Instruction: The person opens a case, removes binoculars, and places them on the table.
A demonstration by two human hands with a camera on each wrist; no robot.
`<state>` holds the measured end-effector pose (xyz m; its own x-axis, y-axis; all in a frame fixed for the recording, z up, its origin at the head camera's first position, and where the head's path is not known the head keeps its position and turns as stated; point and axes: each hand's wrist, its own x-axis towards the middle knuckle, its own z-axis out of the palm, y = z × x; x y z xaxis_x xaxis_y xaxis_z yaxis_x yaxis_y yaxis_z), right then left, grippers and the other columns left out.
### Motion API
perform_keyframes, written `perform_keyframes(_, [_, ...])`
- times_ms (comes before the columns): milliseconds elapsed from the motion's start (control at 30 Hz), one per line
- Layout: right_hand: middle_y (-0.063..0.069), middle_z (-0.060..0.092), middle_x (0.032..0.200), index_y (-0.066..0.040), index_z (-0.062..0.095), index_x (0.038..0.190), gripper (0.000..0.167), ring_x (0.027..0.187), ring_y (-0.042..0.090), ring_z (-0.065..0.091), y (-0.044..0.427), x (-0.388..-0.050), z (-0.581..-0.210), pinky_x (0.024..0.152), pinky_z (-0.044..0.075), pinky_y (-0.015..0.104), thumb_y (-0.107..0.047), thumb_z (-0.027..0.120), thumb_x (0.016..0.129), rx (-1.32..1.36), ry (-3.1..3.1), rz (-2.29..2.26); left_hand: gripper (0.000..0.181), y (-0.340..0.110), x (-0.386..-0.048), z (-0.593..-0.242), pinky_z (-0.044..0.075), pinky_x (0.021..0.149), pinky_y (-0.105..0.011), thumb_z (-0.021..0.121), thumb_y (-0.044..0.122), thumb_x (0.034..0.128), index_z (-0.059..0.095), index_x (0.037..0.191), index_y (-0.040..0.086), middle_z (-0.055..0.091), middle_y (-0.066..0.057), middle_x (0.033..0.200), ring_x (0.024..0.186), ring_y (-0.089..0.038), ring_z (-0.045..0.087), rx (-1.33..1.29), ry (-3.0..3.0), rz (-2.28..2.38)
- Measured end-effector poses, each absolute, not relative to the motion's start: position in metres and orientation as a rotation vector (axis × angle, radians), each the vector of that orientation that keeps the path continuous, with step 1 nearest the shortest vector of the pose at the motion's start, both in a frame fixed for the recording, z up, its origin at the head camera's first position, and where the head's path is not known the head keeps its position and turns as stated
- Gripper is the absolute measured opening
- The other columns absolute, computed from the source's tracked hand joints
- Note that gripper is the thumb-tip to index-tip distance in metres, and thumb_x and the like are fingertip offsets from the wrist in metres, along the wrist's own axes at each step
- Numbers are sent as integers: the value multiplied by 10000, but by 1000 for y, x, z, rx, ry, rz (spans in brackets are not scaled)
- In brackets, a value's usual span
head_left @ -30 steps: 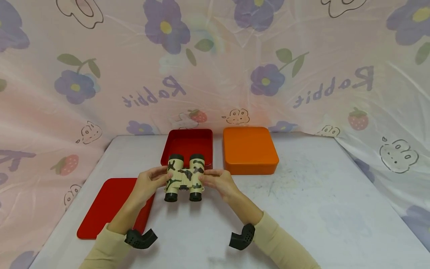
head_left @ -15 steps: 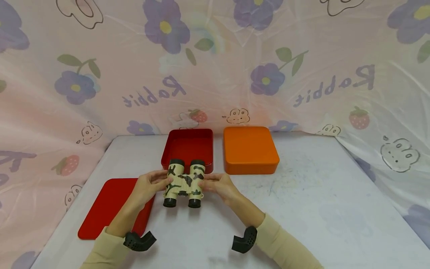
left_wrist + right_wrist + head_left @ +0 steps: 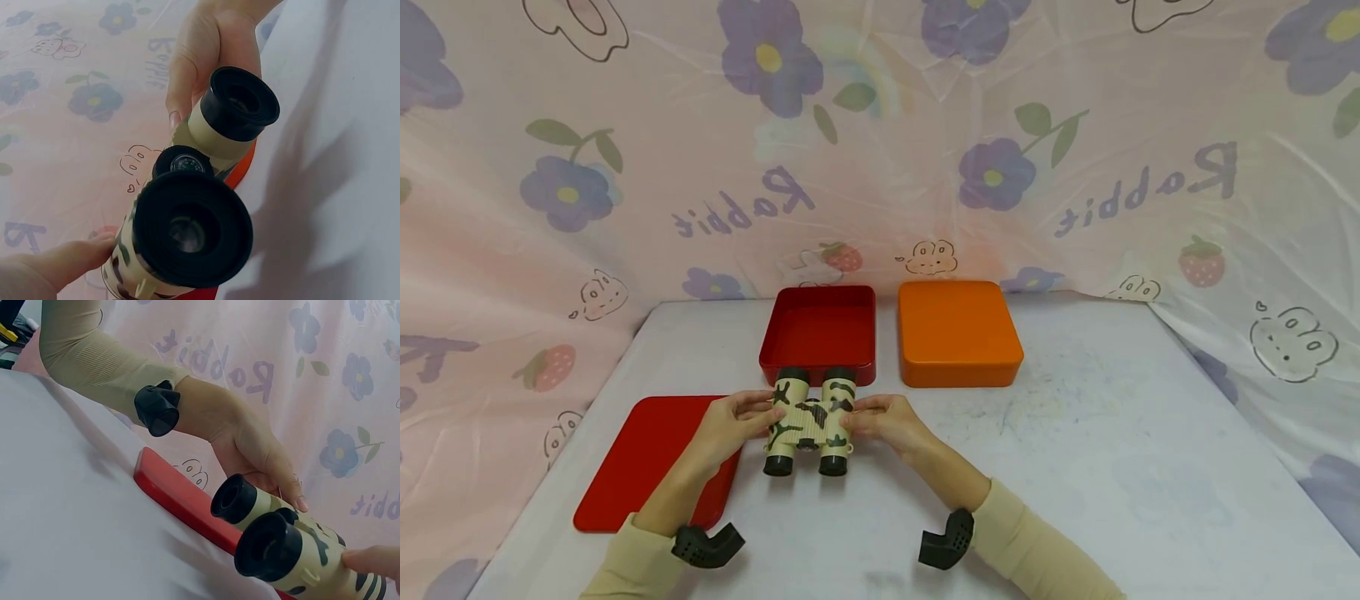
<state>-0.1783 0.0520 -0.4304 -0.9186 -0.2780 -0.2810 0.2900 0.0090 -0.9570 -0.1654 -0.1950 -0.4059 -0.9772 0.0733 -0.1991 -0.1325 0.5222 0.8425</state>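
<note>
Camouflage-patterned binoculars (image 3: pixel 808 421) with black eyecups are held level above the white table, just in front of the open red box (image 3: pixel 820 329). My left hand (image 3: pixel 730 423) grips the left barrel, thumb on top. On the other barrel, my right hand (image 3: pixel 891 423) pinches with thumb above and fingers at the side. In the left wrist view the binoculars' eyepieces (image 3: pixel 194 231) face the camera, with a small compass (image 3: pixel 187 164) between them. Shadows below suggest a gap over the table in the right wrist view, where the binoculars (image 3: pixel 306 550) appear tilted.
A flat red lid (image 3: pixel 647 458) lies at the left, partly under my left forearm. To the right of the red box stands a closed orange box (image 3: pixel 958 333). Behind them hangs a pink printed curtain (image 3: pixel 880 167).
Both hands have drawn the binoculars back toward me, away from the red box. Their grip stays the same, and the boxes and lid have not moved.
</note>
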Motion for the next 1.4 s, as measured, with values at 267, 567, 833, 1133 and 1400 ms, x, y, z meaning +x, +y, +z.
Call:
perform_keyframes(267, [92,738,916,136,577,1139,378,701,70,681,52,-177,-434,832,601,321,-51,706,837,9,1898,-1932,614,-197,-164,-409,568,928,-385,668,356,897,493,1365,0,611,-242,1285,1025,-218,680,-47,2536,1439])
perform_keyframes(567, [106,751,865,111,612,1075,331,672,94,691,52,-172,-436,820,598,314,-66,728,820,28,1954,-1865,567,-201,-163,-413,603,818,-326,684,290,891,516,1295,-70,642,-257,1216,903,-163,695,32,2481,1456])
perform_keyframes(833, [153,745,883,90,623,1017,283,684,171,732,49,-170,-440,834,600,360,-87,730,824,52,1964,-1835,552,-206,-165,-418,606,801,-321,679,268,894,514,1268,-103,662,-258,1177,910,-182,701,103,2443,1452])
perform_keyframes(1133, [143,733,887,90,629,1003,267,655,131,710,46,-169,-442,739,614,336,-93,724,834,68,1956,-1825,575,-208,-164,-422,605,816,-353,688,290,888,507,1269,-101,679,-238,1147,897,-173,699,82,2422,1427])
perform_keyframes(1400, [81,728,788,98,635,991,250,636,98,673,45,-169,-446,698,615,305,-82,716,838,66,1939,-1825,566,-210,-163,-422,606,814,-353,696,278,883,513,1253,-109,693,-225,1110,884,-173,701,86,2415,1426])
